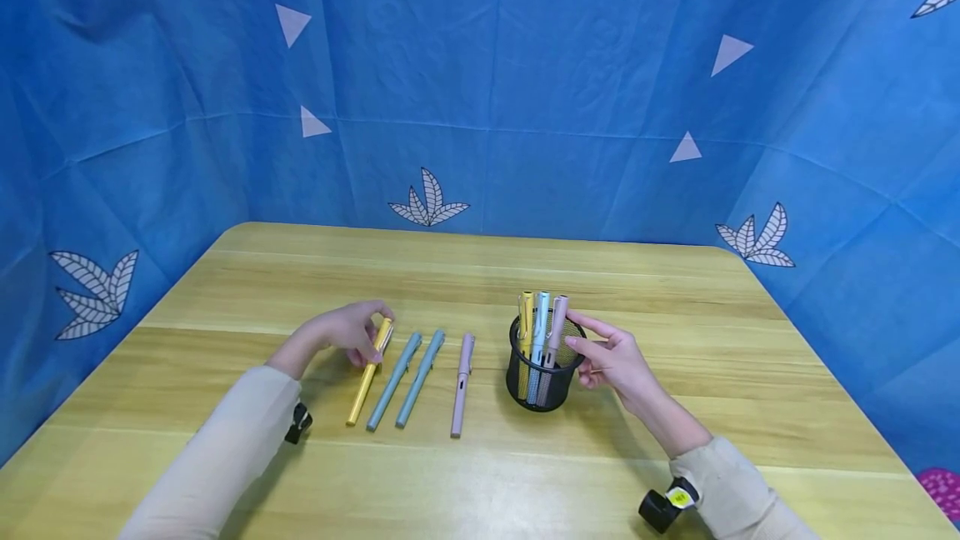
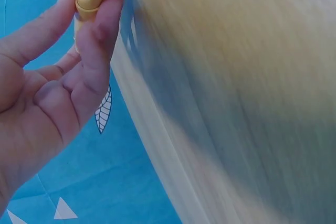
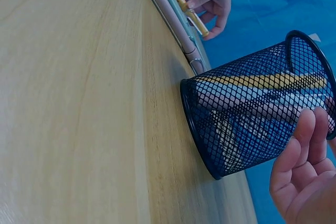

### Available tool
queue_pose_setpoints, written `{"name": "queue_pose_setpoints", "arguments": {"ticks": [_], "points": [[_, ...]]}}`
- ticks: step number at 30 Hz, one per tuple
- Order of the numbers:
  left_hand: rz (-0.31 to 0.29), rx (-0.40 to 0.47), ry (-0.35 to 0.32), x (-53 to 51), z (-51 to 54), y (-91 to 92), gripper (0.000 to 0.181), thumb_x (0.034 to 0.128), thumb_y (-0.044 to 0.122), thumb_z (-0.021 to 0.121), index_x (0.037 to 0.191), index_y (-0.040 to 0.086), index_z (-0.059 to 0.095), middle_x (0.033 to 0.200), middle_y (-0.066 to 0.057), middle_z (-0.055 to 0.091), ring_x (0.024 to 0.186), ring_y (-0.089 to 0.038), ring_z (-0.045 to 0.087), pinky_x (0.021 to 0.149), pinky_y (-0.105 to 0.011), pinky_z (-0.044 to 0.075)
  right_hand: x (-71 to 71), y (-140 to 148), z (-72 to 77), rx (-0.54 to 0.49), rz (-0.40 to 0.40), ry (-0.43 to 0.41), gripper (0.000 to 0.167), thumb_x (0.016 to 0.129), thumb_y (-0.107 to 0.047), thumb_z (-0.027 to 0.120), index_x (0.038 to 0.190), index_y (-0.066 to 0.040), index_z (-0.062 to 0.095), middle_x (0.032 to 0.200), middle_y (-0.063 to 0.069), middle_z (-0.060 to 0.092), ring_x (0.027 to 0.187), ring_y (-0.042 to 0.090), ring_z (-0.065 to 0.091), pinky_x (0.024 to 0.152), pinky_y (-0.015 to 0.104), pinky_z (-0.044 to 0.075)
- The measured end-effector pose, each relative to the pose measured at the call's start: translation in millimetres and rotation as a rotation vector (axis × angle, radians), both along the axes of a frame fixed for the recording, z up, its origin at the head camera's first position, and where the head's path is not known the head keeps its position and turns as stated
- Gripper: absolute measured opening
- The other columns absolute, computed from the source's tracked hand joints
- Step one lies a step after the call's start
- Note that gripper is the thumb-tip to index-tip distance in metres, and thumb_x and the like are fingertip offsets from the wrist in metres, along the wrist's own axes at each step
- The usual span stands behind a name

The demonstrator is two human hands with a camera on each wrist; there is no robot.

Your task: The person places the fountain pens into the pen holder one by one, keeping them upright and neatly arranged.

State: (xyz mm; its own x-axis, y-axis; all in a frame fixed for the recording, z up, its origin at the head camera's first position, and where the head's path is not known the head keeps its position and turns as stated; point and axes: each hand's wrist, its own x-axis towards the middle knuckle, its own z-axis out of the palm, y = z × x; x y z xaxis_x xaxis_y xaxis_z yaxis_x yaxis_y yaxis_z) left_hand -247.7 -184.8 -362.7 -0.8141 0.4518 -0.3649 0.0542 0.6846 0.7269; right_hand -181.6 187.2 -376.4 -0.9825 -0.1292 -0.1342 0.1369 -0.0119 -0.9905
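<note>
Yellow and slim, the loose pen (image 1: 365,390) is at the left of the row on the counter (image 1: 637,282) — capped end pointing away from the person and slanting right, tail pointing back toward them. The left hand (image 1: 348,332) pinches it near the cap between thumb and fingers; whether its tail touches the wood I cannot tell. Just beside it, two grey-green pens (image 1: 395,382) lie on nearly the same slant, while a lilac pen (image 1: 462,390) points almost straight away. The right hand (image 1: 618,361) grips the black mesh cup (image 1: 551,390) by its rim — three pens (image 1: 541,315) stand inside, caps up.
</note>
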Motion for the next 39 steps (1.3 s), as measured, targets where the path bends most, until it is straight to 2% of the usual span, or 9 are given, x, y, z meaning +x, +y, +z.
{"name": "queue_pose_setpoints", "arguments": {"ticks": [8,17,22,30,39], "points": [[0.003,-0.005,0.024,-0.7,3.7,-0.5,0.067,0.0743,-0.005,0.067,0.130,-0.004,0.030,0.069,-0.010,0.049,0.056,-0.018,0.052,0.054,-0.029,0.048,0.4,-0.6,-0.3,0.000,0.000,0.005,0.055,0.083,-0.013,0.064,0.133,-0.006,0.041,0.053,0.003,0.055,0.042,0.010,0.051,0.045,0.022,0.047],[0.012,0.086,0.037,-4.4,11.8,2.7,0.070,0.0734,-0.006,0.067,0.132,-0.001,0.030,0.072,-0.012,0.048,0.056,-0.022,0.053,0.058,-0.037,0.051,0.4,-0.6,-0.3,0.005,-0.012,0.002,0.055,0.082,-0.014,0.065,0.132,-0.007,0.042,0.051,0.002,0.055,0.042,0.009,0.051,0.045,0.023,0.048],[0.005,0.122,0.046,-3.9,17.5,6.7,0.071,0.0737,-0.006,0.067,0.133,-0.001,0.029,0.073,-0.012,0.048,0.054,-0.021,0.052,0.057,-0.037,0.050,0.5,0.1,-0.7,0.002,-0.012,0.011,0.054,0.083,-0.013,0.064,0.132,-0.007,0.042,0.051,0.002,0.054,0.041,0.009,0.050,0.045,0.023,0.048],[-0.009,0.114,0.069,-1.2,25.7,16.5,0.069,0.0744,-0.005,0.067,0.132,0.000,0.030,0.074,-0.012,0.049,0.056,-0.022,0.052,0.060,-0.038,0.049,0.1,0.1,-2.2,-0.006,-0.012,0.012,0.054,0.083,-0.013,0.064,0.132,-0.007,0.043,0.051,0.002,0.055,0.041,0.010,0.050,0.044,0.023,0.047],[-0.013,0.140,0.077,0.7,29.9,24.2,0.070,0.0739,-0.007,0.066,0.133,0.002,0.030,0.078,-0.016,0.051,0.056,-0.019,0.052,0.060,-0.037,0.050,0.1,-0.5,-3.0,-0.019,-0.011,0.015,0.052,0.083,-0.013,0.064,0.131,-0.009,0.045,0.050,0.002,0.055,0.041,0.010,0.051,0.044,0.023,0.048]]}}
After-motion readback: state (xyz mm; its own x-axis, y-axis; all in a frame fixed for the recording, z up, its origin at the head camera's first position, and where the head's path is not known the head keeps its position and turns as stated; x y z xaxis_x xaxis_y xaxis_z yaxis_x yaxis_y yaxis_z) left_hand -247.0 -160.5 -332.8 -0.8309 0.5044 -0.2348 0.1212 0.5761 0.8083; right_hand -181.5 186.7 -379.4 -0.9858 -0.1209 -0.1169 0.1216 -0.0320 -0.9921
